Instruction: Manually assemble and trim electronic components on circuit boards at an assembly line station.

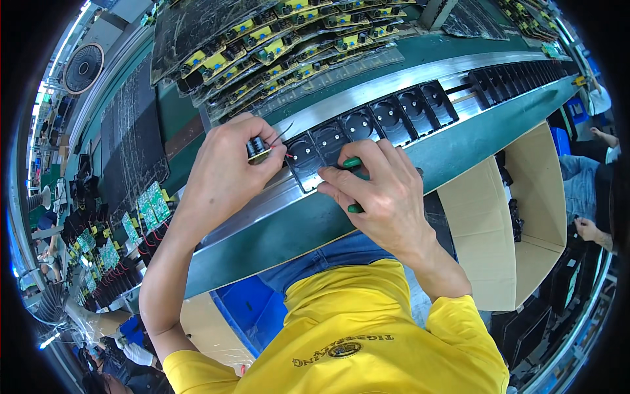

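My left hand (223,157) is closed around a small circuit board (258,151) with dark cylindrical parts, held just past the left end of a row of black plastic housings (357,125). Thin wires run from the board toward the end housing. A pair of green-handled pliers (352,162) is gripped in my right hand (390,194); the two handle ends show between the fingers, and the jaws are mostly hidden. My right thumb and forefinger meet over the near edge of the housings, and whether they pinch anything else is hidden.
The housings rest on a metal rail (262,213) along a green bench (289,235). Behind them are stacked trays of yellow circuit boards (269,49). More wired green boards (153,205) stand at left. An open cardboard box (485,243) is at right, near another person's hand (594,233).
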A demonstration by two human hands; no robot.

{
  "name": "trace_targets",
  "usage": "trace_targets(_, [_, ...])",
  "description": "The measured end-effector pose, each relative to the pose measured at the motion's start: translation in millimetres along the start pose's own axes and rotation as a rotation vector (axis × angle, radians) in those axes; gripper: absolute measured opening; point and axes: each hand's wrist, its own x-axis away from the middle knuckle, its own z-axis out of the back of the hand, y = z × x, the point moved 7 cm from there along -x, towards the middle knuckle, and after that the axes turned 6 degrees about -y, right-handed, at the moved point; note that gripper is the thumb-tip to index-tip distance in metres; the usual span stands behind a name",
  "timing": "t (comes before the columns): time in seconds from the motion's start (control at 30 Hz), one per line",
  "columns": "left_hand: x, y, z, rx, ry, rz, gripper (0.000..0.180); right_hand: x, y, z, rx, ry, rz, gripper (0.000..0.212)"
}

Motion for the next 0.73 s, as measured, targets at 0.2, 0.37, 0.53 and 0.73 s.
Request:
trace_targets(0.2, [-0.8,3.6,0.3,-0.016,-0.015,0.012,0.01,-0.3,0.2,0.6,0.007,-0.011,0.002,0.016])
trace_targets(0.37, [-8.6,11.0,-1.5,-0.018,-0.023,-0.069,0.009,0.4,4.8,8.7,0.02,-0.029,-0.004,0.02])
trace_targets(0.53, [2.2,5.8,2.2,-0.05,-0.014,-0.05,0.009,-3.5,-1.7,5.6,0.031,0.003,0.032,0.015])
trace_targets(0.73, [-9.0,8.3,-1.4,-0.022,-0.089,-0.009,0.01,7.1,3.7,-3.3,0.11,0.008,0.019,0.018])
